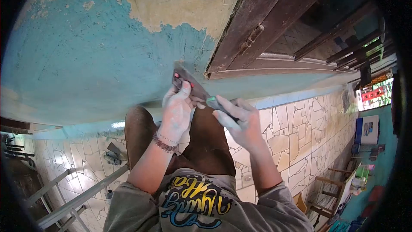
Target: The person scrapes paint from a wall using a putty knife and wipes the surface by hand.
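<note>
My left hand point(177, 109), dusted white and with beaded bracelets at the wrist, is closed on a dark scraper with red parts point(176, 77). My right hand point(240, 120), also dusty, grips the black-and-green handle of a putty knife point(213, 100). Its grey blade slants up and left towards my left fingers, and the two tools overlap there. Whether they touch is hard to tell from the blur. Both hands are in front of the wall point(103, 56), where turquoise paint is broken away to a yellowish layer above.
A brown wooden window frame point(257, 21) juts from the wall at upper right. Below left stands a metal ladder point(81, 195), near slippers point(112, 159) on the stone-patterned floor point(296, 133). Wooden furniture point(330, 193) and a white-and-blue box point(368, 129) are at the right.
</note>
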Tool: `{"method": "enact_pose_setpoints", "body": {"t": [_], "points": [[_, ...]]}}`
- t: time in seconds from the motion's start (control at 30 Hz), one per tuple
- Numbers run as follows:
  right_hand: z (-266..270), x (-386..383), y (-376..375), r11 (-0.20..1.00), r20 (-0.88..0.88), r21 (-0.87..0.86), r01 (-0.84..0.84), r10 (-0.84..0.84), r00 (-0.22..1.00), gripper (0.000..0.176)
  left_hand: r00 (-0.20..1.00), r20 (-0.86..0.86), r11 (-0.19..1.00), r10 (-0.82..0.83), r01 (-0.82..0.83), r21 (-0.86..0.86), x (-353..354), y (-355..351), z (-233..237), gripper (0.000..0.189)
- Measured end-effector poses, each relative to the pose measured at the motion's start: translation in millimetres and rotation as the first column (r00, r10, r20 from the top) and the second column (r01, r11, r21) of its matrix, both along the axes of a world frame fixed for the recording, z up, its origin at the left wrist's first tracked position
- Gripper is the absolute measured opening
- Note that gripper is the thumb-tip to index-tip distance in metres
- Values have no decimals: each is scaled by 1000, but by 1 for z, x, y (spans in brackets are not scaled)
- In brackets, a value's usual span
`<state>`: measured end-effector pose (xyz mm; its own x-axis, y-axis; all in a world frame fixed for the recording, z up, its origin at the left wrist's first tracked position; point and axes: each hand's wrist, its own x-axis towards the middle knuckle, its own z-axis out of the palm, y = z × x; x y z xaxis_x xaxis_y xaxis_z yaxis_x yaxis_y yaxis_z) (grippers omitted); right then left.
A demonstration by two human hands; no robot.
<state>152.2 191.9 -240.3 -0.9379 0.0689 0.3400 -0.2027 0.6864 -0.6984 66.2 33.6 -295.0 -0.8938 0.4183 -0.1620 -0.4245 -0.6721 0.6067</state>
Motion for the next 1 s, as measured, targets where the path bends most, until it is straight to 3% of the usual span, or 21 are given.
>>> {"method": "enact_pose_setpoints", "body": {"t": [0.1, 0.23, 0.33, 0.37, 0.53, 0.63, 0.87, 0.9, 1.0], "points": [[-4, 2, 6, 1000, 59, -4, 29, -29, 998, 36, 999, 37, 1000, -24, 23, 10, -1, 6, -3, 25], [-9, 2, -5, 1000, 25, -7, 26, -26, 999, 37, 999, -38, 1000, 9, -9, -10, -2, 0, -5, 26], [-6, 4, 3, 1000, 14, -11, 22, -22, 1000, 37, 1000, 26, 999, -5, 6, -35, 3, 4, 2, 26], [-5, 4, 5, 999, 105, -40, 31, -27, 994, 37, 1000, 8, 999, 7, -7, -36, 0, 3, 2, 26], [-7, 0, -7, 999, 64, -36, 11, -9, 998, 38, 999, -19, 997, 29, -30, -68, -3, -6, -1, 23], [-5, 6, -3, 996, 134, -82, 40, -29, 991, 38, 996, 71, 999, 45, -46, 16, 2, 4, 1, 21], [-34, -1, -29, 978, 77, -203, -47, 64, 995, 40, 983, -82, 976, 162, -172, -131, -2, -23, 11, 19], [-35, 0, -30, 981, 164, -180, -68, 98, 982, 39, 974, -124, 965, 188, -207, -163, 1, -26, 8, 23], [-54, -9, -49, 871, 246, -487, -66, 209, 946, 35, 926, -246, 897, 287, -349, -269, 0, -35, 2, 26]]}}
